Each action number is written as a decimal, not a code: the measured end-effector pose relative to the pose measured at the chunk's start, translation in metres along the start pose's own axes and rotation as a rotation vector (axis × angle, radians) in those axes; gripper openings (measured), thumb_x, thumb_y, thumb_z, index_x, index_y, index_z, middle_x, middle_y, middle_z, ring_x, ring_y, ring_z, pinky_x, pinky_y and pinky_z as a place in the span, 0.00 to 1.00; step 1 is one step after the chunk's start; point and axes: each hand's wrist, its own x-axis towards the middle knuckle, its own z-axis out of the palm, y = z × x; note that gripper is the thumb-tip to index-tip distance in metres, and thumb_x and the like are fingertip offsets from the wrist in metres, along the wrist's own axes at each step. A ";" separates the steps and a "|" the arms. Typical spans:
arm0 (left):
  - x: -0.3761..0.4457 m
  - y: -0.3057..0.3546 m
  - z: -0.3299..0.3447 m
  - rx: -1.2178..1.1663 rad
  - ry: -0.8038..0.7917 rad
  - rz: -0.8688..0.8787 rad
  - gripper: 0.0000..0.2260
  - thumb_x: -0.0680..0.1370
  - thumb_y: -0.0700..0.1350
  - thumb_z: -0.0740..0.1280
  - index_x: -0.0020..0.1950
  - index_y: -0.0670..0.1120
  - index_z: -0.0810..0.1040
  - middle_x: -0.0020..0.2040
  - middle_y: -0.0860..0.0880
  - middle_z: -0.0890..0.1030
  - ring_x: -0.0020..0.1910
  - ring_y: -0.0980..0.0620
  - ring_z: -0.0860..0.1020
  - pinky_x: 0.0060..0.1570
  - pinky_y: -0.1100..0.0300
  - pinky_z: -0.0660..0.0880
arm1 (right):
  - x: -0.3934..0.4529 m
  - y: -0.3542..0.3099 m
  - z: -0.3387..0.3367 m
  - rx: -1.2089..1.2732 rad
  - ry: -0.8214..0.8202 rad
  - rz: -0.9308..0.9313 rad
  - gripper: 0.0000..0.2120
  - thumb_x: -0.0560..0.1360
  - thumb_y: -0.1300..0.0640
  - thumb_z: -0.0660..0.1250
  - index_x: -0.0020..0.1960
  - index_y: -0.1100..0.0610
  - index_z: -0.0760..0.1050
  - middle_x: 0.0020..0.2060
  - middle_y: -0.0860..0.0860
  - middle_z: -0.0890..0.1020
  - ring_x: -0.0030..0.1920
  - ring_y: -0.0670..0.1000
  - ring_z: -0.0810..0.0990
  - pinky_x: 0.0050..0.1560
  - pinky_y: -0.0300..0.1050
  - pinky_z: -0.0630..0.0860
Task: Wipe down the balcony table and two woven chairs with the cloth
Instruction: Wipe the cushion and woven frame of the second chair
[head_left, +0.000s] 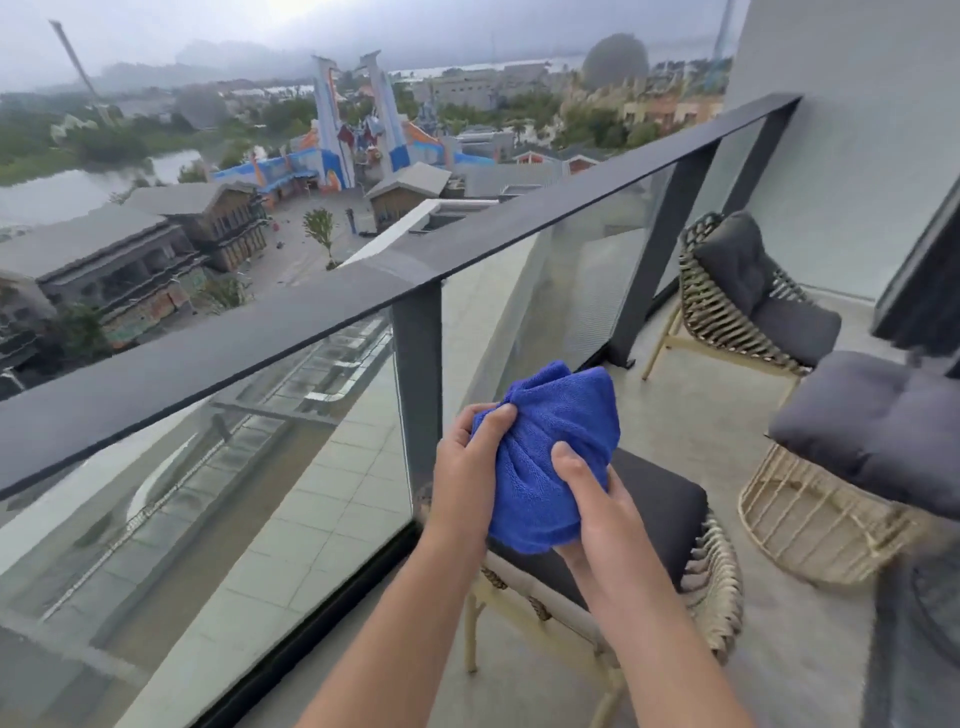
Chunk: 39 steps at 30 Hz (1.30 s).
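I see the left hand (462, 457) and right hand (597, 499) both clenched on the bunched blue microfibre cloth (550, 452), which bulges above and between their grips.

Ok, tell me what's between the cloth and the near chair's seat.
Nothing visible. Both hands, left and right, hold the blue cloth bunched in the air above the near chair; its dark cushion lies bare below.

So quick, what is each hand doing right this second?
Left hand: closed, gripping the bunched blue cloth at its upper left.
Right hand: closed, holding the same cloth from the lower right, thumb pressed into it.
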 end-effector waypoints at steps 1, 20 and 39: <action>-0.007 -0.005 0.011 0.021 -0.041 -0.014 0.10 0.72 0.52 0.72 0.46 0.46 0.83 0.48 0.43 0.85 0.49 0.45 0.83 0.56 0.46 0.79 | -0.010 -0.001 -0.010 0.027 0.045 -0.013 0.29 0.68 0.46 0.74 0.68 0.51 0.77 0.58 0.52 0.87 0.58 0.55 0.86 0.64 0.60 0.79; -0.114 -0.009 0.002 0.180 -0.285 0.055 0.14 0.75 0.50 0.70 0.44 0.38 0.82 0.41 0.39 0.83 0.41 0.48 0.81 0.47 0.51 0.78 | -0.114 0.024 -0.014 0.275 0.252 -0.105 0.22 0.73 0.50 0.71 0.66 0.55 0.80 0.57 0.58 0.86 0.57 0.60 0.86 0.63 0.61 0.79; 0.007 0.020 -0.145 0.435 -0.427 0.219 0.05 0.80 0.46 0.69 0.50 0.47 0.85 0.44 0.49 0.87 0.47 0.49 0.84 0.49 0.54 0.81 | -0.006 0.123 0.103 0.300 0.392 -0.087 0.19 0.74 0.52 0.71 0.64 0.56 0.82 0.58 0.58 0.86 0.59 0.60 0.85 0.68 0.67 0.75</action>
